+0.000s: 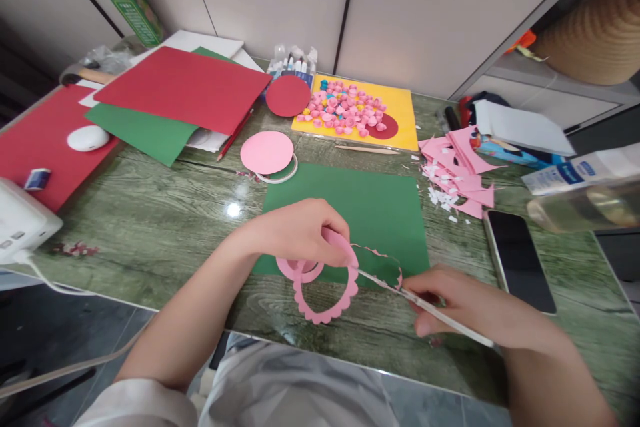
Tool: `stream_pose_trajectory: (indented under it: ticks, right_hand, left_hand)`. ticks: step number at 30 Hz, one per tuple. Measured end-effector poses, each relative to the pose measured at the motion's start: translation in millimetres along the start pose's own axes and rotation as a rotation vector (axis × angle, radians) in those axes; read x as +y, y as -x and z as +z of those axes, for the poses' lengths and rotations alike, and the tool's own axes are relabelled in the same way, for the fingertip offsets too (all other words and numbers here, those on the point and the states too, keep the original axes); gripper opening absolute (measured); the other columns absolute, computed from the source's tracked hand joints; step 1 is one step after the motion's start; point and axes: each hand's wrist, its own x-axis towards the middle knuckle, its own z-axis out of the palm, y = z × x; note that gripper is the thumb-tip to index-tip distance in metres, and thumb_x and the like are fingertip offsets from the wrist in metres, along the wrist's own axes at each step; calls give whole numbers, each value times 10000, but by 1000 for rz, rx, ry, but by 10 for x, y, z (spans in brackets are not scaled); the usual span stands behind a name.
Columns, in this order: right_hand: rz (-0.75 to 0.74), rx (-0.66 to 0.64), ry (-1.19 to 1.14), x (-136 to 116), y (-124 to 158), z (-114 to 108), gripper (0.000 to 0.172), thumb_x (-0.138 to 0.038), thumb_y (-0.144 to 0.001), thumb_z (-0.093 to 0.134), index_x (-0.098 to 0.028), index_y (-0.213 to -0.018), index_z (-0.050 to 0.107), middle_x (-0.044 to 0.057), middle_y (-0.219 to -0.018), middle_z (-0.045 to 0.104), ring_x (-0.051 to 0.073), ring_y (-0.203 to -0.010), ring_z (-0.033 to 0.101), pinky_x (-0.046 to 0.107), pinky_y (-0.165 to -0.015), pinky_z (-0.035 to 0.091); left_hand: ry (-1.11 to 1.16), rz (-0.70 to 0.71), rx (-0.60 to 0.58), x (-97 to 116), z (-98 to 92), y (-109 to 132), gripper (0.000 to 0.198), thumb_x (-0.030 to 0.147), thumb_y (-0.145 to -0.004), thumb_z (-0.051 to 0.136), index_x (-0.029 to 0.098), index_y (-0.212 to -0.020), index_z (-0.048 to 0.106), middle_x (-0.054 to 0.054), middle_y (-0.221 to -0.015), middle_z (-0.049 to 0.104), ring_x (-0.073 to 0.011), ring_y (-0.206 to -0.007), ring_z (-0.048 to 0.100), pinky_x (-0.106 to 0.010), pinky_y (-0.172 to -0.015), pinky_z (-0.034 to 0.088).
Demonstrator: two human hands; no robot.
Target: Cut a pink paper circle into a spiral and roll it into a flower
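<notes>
My left hand (pixel 300 233) is closed on a pink paper spiral strip with a scalloped edge (pixel 325 293), which hangs in loops over the near edge of a green sheet (pixel 365 207). My right hand (pixel 460 307) pinches a thin pale stick (pixel 440 310) whose tip meets the end of the pink strip. Both hands hover just above the green wood-grain table (pixel 150 227).
A pink paper disc (pixel 267 152) and a red disc (pixel 287 95) lie behind the green sheet. A yellow board (pixel 407 123) carries several pink paper rosettes. Pink scraps (pixel 457 170), a phone (pixel 520 259), a clear bottle (pixel 585 203), red and green sheets (pixel 185 90) and a white mouse (pixel 88 138) surround them.
</notes>
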Motion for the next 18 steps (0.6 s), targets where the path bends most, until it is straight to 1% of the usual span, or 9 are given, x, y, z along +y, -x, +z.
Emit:
stream_pose_trajectory:
  ticks: [3,6,11,15,18]
  right_hand:
    - [-8,-7,5,-24,-5,-4,354,-450,-787,605,-170,-601,496,-49,-530,436,96,-495,391,222,-460,273]
    - [-8,-14,29,-49,-14,-11,378,-471,-790,592,-171,-598,467,-55,-530,415,93,-503,378,217,-462,263]
    - [6,-51,54,-63,-20,-19,404,-487,-808,564,-165,-594,447,-50,-537,441,96,-521,423,212,-481,271]
    - [6,-44,103,-69,-25,-13,419,-497,-787,589,-163,-583,438,-58,-532,400,87,-517,374,208,-474,251]
    - [22,-53,118,-76,-30,-5,410,-486,-790,592,-163,-584,446,-55,-527,418,86,-509,369,210,-467,245]
  left_hand:
    - [-4,1,-4,-7,-1,-3,163,276,-689,570,159,-596,634,11,-485,564,-81,-437,469,-169,-381,285]
    - [-4,-7,-11,-5,-7,-5,172,288,-687,569,154,-599,631,10,-490,558,-79,-440,462,-168,-380,285]
    - [-11,-50,-76,10,-14,-2,197,328,-688,567,149,-627,626,14,-505,552,-72,-444,432,-166,-378,276]
    - [-51,-56,-101,7,-2,-4,185,305,-686,550,146,-625,621,11,-510,552,-71,-450,415,-173,-374,253]
    - [-62,-55,-118,-5,10,-11,163,279,-676,540,148,-631,627,9,-522,558,-72,-450,416,-180,-371,243]
